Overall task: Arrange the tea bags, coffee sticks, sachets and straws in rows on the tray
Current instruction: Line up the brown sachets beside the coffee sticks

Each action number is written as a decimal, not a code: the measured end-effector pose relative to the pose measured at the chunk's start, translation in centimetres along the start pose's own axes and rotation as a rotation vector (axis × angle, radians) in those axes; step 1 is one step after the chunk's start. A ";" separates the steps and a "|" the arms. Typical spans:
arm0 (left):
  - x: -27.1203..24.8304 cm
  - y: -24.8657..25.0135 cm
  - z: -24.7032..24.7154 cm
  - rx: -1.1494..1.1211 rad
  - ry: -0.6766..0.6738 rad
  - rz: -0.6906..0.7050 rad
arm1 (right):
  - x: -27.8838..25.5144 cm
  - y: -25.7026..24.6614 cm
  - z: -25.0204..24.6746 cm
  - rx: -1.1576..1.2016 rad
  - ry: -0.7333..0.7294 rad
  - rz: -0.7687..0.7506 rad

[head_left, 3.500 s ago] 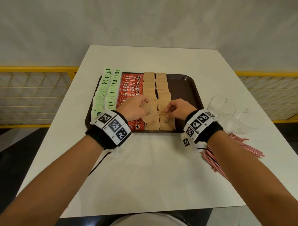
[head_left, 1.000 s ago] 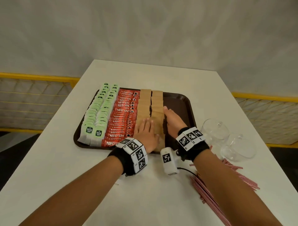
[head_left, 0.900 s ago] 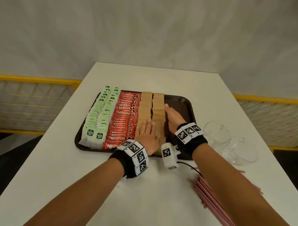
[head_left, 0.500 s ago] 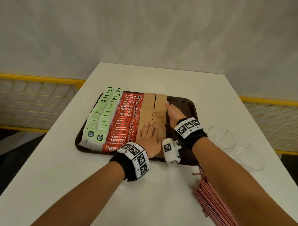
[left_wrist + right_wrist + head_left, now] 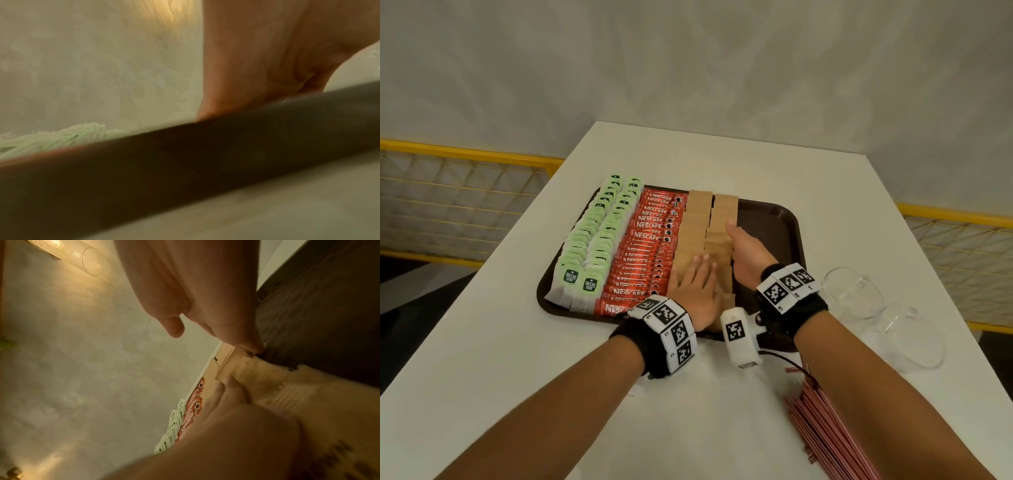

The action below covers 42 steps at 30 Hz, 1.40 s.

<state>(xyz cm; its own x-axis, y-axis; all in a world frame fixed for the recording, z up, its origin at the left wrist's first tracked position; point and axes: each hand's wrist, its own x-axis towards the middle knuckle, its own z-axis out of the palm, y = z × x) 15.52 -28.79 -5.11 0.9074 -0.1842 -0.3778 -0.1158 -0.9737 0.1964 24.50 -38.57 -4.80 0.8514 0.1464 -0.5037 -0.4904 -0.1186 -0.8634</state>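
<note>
On my right, two clear glass cups (image 5: 851, 291) stand on the white surface (image 5: 482, 359) just beside the tray, and a heap of red straws (image 5: 832, 435) lies nearer to me, partly under my right forearm. A yellow mesh railing (image 5: 448, 202) runs behind the surface on both sides.

The dark brown tray (image 5: 774, 219) holds everything else in rows running away from me. At its left edge I see two rows of green tea bags (image 5: 599, 236); next to them are the red coffee sticks (image 5: 643, 253), then two rows of brown sachets (image 5: 698, 219). The right part of the tray floor is bare.

My left hand (image 5: 697, 291) lies flat on the near end of the sachet rows, fingers straight and together, pressing down on them; its grip is not closed on anything. My right hand (image 5: 746, 253) stands on edge along the right side of the right sachet row, fingers stretched forward and touching the sachets' side, with its lower edge on the tray floor. In the right wrist view the fingertips (image 5: 249, 346) meet the sachet edges where they border the dark tray, and the thumb hangs free. That grip is likewise loose, holding nothing. The left wrist view shows mostly the tray rim, blurred.
</note>
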 end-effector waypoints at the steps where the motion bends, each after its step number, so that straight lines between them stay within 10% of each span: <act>1: -0.1 0.1 0.0 0.003 -0.006 0.000 | 0.4 0.1 -0.1 -0.003 0.002 -0.001; 26: -4.2 -2.6 -0.3 0.115 0.062 0.130 | 3.7 -5.9 -1.7 -0.298 0.106 0.036; 33: -4.9 -4.7 -1.8 -0.094 0.274 0.086 | -4.4 -3.5 -2.6 -0.554 0.026 -0.079; 42: -4.7 -5.0 -1.9 -0.201 0.157 0.090 | -10.0 0.8 -0.5 -1.056 -0.098 0.012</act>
<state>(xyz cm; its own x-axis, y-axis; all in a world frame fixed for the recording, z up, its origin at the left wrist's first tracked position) 12.61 -22.79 -2.58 0.9506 -0.2301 -0.2085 -0.1304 -0.9053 0.4044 15.72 -40.56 -0.43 0.8058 0.2125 -0.5527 -0.0483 -0.9067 -0.4191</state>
